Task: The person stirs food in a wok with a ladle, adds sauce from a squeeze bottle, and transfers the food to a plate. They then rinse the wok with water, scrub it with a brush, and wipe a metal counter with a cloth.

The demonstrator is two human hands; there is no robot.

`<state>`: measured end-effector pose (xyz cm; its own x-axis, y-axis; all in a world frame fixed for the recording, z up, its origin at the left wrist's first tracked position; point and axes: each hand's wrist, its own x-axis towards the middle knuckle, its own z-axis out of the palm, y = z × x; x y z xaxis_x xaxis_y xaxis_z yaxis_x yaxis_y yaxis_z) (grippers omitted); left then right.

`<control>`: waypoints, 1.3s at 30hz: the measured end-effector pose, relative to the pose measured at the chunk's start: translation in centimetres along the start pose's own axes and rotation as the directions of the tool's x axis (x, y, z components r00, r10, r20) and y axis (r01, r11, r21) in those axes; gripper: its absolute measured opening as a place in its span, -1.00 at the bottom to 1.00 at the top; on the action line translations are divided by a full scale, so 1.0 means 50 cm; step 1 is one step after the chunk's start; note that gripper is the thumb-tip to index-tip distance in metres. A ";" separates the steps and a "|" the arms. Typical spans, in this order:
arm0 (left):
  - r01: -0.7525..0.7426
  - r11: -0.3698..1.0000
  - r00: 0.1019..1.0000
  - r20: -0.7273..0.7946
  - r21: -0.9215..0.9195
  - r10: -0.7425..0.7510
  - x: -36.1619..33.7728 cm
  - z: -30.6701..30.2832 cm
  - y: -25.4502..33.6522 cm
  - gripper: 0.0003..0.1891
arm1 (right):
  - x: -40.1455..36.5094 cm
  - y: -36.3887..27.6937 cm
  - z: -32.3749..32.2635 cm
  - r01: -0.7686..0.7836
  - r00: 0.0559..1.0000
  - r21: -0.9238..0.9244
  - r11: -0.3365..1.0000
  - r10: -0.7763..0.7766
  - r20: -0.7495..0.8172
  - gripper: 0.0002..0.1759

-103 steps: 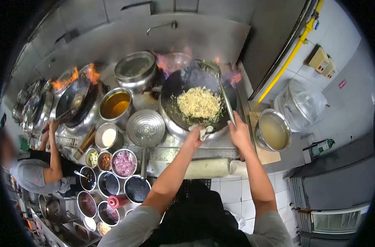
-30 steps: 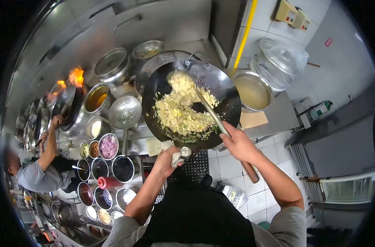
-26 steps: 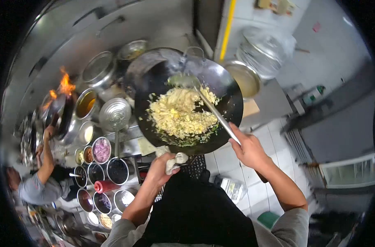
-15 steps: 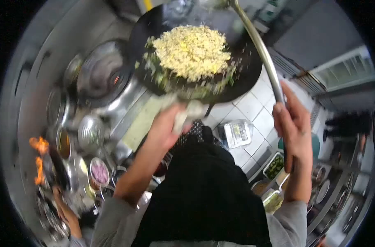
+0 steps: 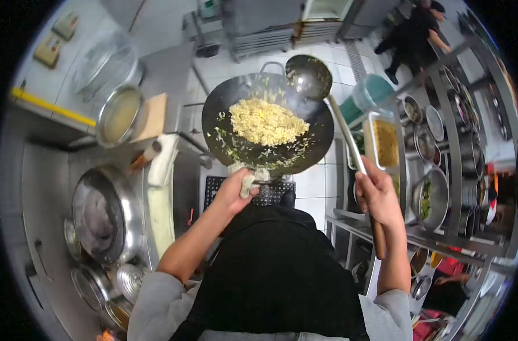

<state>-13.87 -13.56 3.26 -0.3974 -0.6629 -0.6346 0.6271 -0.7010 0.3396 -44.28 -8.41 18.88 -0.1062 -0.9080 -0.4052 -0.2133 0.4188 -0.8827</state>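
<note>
My left hand (image 5: 235, 192) is closed around the near handle of a dark wok (image 5: 213, 108), with a pale cloth (image 5: 247, 186) wrapped between palm and handle. Yellow fried rice (image 5: 264, 122) is heaped in the wok, and green and white bits lie scattered around it. In my right hand (image 5: 378, 192) is a long-handled ladle (image 5: 345, 126), gripped just above its wooden end. The ladle's dark round bowl (image 5: 310, 77) overlaps the far right rim of the wok. The wok is held in front of me, over the floor.
At left, a second large wok (image 5: 100, 216) sits on the steel stove, with a folded cloth (image 5: 160, 210) along the counter edge. A metal bowl (image 5: 121, 116) stands farther back. To the right are a tub of yellow food (image 5: 382, 142) and racks with pans (image 5: 431, 199). A person (image 5: 415, 37) stands far right.
My view and body have turned to the right, away from the stove, carrying wok and ladle along. The ladle's bowl now shows fully at the wok's far right rim. Both hands keep their grips.
</note>
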 end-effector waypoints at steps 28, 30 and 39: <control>-0.156 0.843 0.974 0.220 0.515 0.045 0.120 -0.056 -0.055 -0.87 | 0.041 0.230 0.162 -0.286 0.957 0.834 0.472 0.104 0.270 -0.68; -0.019 0.846 0.952 0.268 0.532 -0.148 0.116 -0.089 -0.050 -0.87 | -0.016 0.286 0.179 -0.294 0.956 0.888 0.352 0.122 0.268 -0.65; 0.109 0.425 0.768 0.196 0.898 -0.610 0.091 -0.095 0.071 -0.88 | -0.310 0.268 0.425 0.154 0.915 0.903 0.401 0.287 -0.283 -0.63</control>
<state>-10.26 -17.80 -1.71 -0.8190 -0.1325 -0.5583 -0.3784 -0.6066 0.6991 -24.86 11.14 8.27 -0.4337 -0.7086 -0.5566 0.7753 0.0213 -0.6312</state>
